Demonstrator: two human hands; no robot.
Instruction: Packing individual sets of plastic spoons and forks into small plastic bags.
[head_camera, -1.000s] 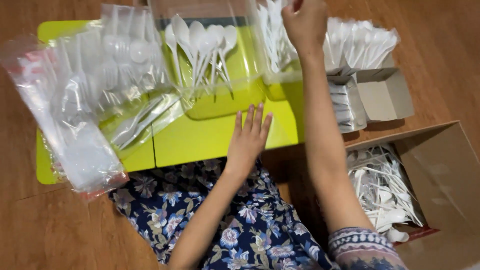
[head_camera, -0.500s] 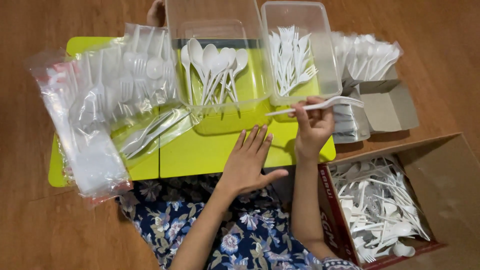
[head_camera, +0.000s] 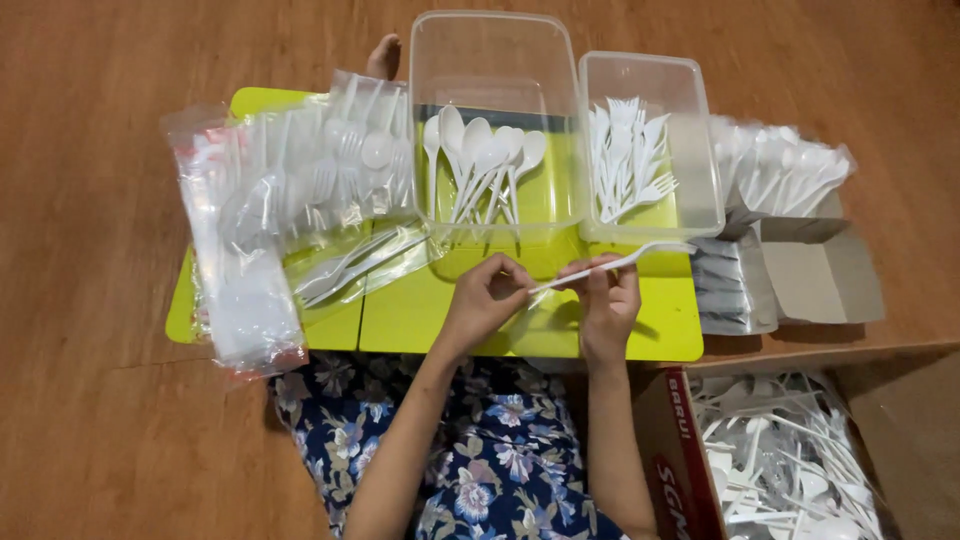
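Observation:
My right hand (head_camera: 607, 303) holds a white plastic fork (head_camera: 640, 256) by its handle, just above the lime-green low table (head_camera: 640, 325). My left hand (head_camera: 487, 297) pinches the handle's near end, and something thin and clear may sit between my fingers. The fork's head points right, toward the front wall of a clear tub of white forks (head_camera: 650, 150). A larger clear tub holding white spoons (head_camera: 495, 150) stands just beyond my left hand.
Clear bags of packed cutlery (head_camera: 285, 205) are heaped on the table's left side. A small open cardboard box (head_camera: 825, 270) and a bag of spoons (head_camera: 790, 170) lie to the right. A big cardboard box of loose cutlery (head_camera: 790, 455) stands at lower right. A bare foot (head_camera: 385, 55) shows behind the table.
My right hand came down from the fork tub with a fork. My left hand lifted off the table and took the fork's handle end. The camera tilted, showing more floor behind.

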